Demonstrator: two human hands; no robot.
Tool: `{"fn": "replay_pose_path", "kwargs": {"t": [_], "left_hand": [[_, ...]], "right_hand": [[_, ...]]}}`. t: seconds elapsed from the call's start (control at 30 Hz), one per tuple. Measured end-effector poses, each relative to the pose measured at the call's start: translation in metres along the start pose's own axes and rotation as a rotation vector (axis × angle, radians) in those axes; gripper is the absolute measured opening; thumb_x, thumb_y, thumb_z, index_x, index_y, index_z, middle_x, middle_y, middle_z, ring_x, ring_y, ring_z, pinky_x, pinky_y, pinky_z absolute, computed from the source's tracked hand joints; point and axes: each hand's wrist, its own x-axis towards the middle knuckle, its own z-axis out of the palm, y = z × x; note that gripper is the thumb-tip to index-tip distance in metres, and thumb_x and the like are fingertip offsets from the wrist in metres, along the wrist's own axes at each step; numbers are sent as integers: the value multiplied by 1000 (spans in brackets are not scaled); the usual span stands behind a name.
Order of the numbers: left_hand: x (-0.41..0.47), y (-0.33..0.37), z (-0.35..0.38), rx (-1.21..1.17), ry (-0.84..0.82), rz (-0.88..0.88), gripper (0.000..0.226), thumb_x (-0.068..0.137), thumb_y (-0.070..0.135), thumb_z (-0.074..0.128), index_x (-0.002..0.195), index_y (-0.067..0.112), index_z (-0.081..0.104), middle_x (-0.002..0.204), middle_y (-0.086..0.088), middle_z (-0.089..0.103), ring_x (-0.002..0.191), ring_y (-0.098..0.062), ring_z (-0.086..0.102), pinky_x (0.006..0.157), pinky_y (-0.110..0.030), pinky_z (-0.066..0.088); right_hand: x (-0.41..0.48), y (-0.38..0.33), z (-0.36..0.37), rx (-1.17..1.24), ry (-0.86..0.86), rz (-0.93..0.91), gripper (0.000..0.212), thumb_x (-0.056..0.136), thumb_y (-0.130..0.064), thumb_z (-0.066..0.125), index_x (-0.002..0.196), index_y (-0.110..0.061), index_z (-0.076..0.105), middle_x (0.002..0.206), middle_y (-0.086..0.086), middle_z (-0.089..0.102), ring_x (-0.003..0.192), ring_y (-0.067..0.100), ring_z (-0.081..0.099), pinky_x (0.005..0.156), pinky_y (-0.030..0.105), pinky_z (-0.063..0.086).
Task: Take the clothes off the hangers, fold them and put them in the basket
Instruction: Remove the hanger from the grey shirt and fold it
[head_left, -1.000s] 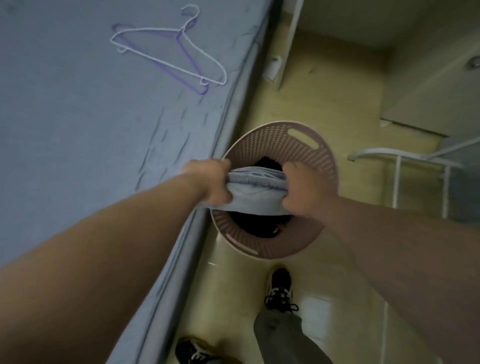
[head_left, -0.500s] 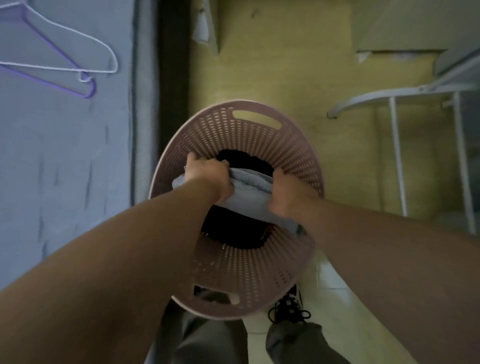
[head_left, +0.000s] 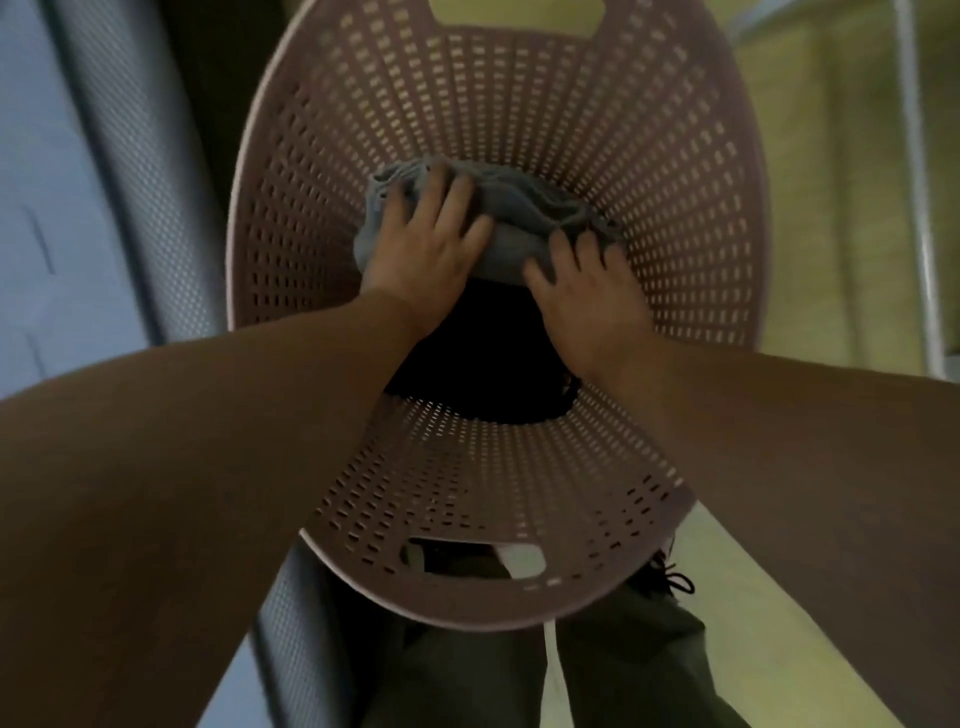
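A pink perforated laundry basket (head_left: 675, 218) fills the view, seen from above. Deep inside it lies a folded grey-blue garment (head_left: 514, 218) on top of dark clothes (head_left: 483, 364). My left hand (head_left: 426, 244) lies flat on the garment's left part with straight, spread fingers. My right hand (head_left: 582, 291) rests on its right edge, fingers spread and pointing down into the cloth. Both forearms reach into the basket. No hangers are in view.
The blue-sheeted bed (head_left: 47, 218) and its mattress edge (head_left: 130, 171) run along the left. Yellow floor (head_left: 831, 182) and a white metal rack leg (head_left: 919, 182) are at the right. My legs in dark trousers (head_left: 571, 686) stand below the basket.
Both hands carried the grey-blue garment from above the rim down into the basket, then let go their grip and now lie flat on it. The view moved closer; the hangers left the frame.
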Motion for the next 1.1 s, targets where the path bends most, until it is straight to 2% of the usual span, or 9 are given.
{"fn": "replay_pose_path", "kwargs": {"t": [0.13, 0.27, 0.37, 0.53, 0.67, 0.8, 0.87, 0.97, 1.1], "left_hand": [[4, -14, -1, 55, -121, -32, 47, 98, 28, 36, 142, 15, 25, 159, -26, 8, 144, -45, 15, 112, -56, 24], [21, -22, -4, 74, -140, -49, 68, 83, 38, 60, 137, 12, 27, 148, -23, 32, 128, -39, 36, 101, -45, 35], [23, -26, 1, 56, -138, -24, 86, 74, 49, 67, 140, 12, 25, 148, -19, 32, 128, -37, 35, 101, -46, 33], [7, -28, 12, -75, -123, -19, 97, 80, 81, 39, 149, 16, 20, 163, -13, 9, 145, -37, 17, 115, -53, 20], [5, -25, 13, -65, -39, -39, 61, 98, 51, 37, 146, 15, 31, 162, -14, 14, 145, -36, 20, 113, -51, 21], [4, -22, 6, 10, 95, -19, 32, 97, 19, 35, 124, 8, 47, 138, -22, 42, 122, -39, 43, 101, -51, 32], [5, -17, 6, -8, 79, 110, 29, 96, 16, 35, 117, 5, 52, 122, -23, 51, 110, -40, 49, 93, -49, 35], [2, -9, 16, -132, -78, 221, 33, 98, 15, 43, 127, 3, 52, 125, -21, 54, 112, -39, 51, 94, -47, 37], [-4, -9, 30, -39, -143, 108, 50, 100, 24, 40, 147, 10, 34, 153, -11, 33, 135, -31, 35, 111, -46, 25]], "right_hand": [[1, 7, -1, 140, -149, 90, 84, 90, -36, 59, 155, -26, 7, 161, 23, -11, 145, 50, 6, 116, 59, 17], [16, 20, -5, 112, -38, 112, 81, 82, -26, 66, 148, -17, 21, 159, 28, -1, 143, 44, 19, 112, 51, 26], [23, 24, -4, 139, -9, 111, 85, 78, -23, 69, 149, -14, 22, 159, 26, 8, 138, 42, 27, 106, 48, 31], [23, 26, -2, 220, -19, 114, 87, 86, -31, 61, 155, -18, 10, 161, 22, 3, 141, 41, 22, 108, 49, 30], [22, 20, -1, 295, 56, 196, 67, 93, -40, 53, 149, -12, 27, 154, 24, 22, 133, 41, 35, 100, 49, 37], [27, 16, -6, 244, 239, 165, 28, 85, -13, 57, 111, -4, 52, 111, 25, 55, 96, 41, 57, 75, 45, 46], [29, 14, -9, 308, 178, 51, 22, 90, -10, 52, 111, -5, 52, 109, 23, 58, 95, 40, 60, 73, 44, 47], [31, 9, -6, 334, 8, -67, 32, 96, -18, 45, 127, -9, 46, 123, 20, 50, 108, 38, 56, 80, 44, 47], [33, 4, 5, 352, -118, 44, 75, 90, -22, 58, 153, -16, 19, 149, 18, 24, 125, 40, 42, 96, 49, 44]]}}
